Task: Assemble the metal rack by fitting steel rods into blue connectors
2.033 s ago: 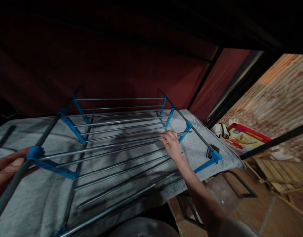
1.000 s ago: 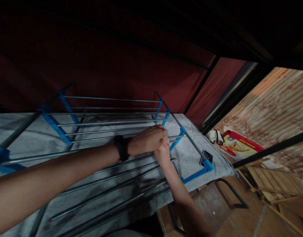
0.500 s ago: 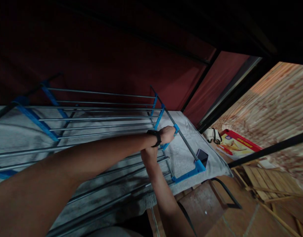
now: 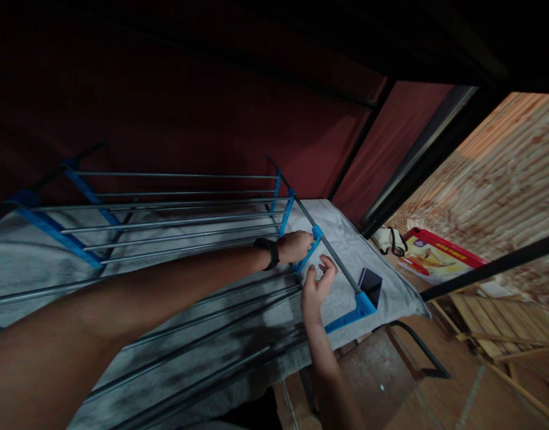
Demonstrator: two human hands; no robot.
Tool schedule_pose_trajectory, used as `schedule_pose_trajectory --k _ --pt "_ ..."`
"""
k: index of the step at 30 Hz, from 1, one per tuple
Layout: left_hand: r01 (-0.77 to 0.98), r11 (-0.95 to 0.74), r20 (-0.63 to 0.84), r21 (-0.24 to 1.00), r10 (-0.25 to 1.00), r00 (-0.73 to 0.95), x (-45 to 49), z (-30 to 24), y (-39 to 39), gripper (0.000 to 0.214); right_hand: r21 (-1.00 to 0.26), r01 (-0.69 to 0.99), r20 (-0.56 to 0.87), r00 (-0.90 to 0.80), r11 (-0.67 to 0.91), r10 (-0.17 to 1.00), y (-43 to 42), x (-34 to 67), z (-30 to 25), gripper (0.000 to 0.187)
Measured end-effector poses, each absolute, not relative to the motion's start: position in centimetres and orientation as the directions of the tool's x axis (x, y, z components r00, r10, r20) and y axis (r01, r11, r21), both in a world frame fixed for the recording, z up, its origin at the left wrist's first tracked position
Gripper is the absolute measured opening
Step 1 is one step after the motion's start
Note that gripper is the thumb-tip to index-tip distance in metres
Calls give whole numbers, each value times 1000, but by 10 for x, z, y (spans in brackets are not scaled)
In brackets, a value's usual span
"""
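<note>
A metal shoe rack (image 4: 202, 242) with grey tubes and blue plastic brackets lies on a pale cloth. My left hand (image 4: 296, 246), a black band on its wrist, reaches in from the left. Its fingers are curled against the middle blue bracket (image 4: 306, 255) close to where that clips on the side tube (image 4: 341, 263); the fingertips are partly hidden. Just below that bracket, my right hand (image 4: 318, 288) is open, thumb and fingers apart, holding nothing. Nearer me, another blue bracket (image 4: 352, 316) sits at the side tube's end.
A dark phone (image 4: 371, 285) lies on the cloth (image 4: 404, 298) beside the tube. A dark red panel (image 4: 211, 131) rises behind the rack. To the right are a red and yellow box (image 4: 435, 254), a wooden slatted piece (image 4: 493, 328) and a chair (image 4: 382, 370).
My right hand has come away from beneath my left wrist, moved right and opened. My left hand has shifted slightly left, and the middle bracket now shows more fully.
</note>
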State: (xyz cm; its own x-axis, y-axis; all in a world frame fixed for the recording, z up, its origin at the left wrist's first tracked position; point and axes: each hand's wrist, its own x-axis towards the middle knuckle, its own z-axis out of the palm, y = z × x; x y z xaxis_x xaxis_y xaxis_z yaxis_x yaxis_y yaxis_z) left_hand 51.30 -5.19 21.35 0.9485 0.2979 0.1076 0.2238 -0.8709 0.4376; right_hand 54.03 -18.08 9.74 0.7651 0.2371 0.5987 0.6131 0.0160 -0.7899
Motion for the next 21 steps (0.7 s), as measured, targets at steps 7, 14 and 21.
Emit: schedule_pose_trajectory --k 7,14,21 --pt "216 -862 122 459 302 945 511 206 -45 14 -826 562 530 745 46 405 -153 565 108 59" --pt "213 -802 146 558 347 926 511 218 -46 18 -838 535 531 756 108 383 -148 560 111 57" --pt "225 -690 103 688 400 911 503 227 -46 19 -838 537 529 757 97 384 -149 554 116 56"
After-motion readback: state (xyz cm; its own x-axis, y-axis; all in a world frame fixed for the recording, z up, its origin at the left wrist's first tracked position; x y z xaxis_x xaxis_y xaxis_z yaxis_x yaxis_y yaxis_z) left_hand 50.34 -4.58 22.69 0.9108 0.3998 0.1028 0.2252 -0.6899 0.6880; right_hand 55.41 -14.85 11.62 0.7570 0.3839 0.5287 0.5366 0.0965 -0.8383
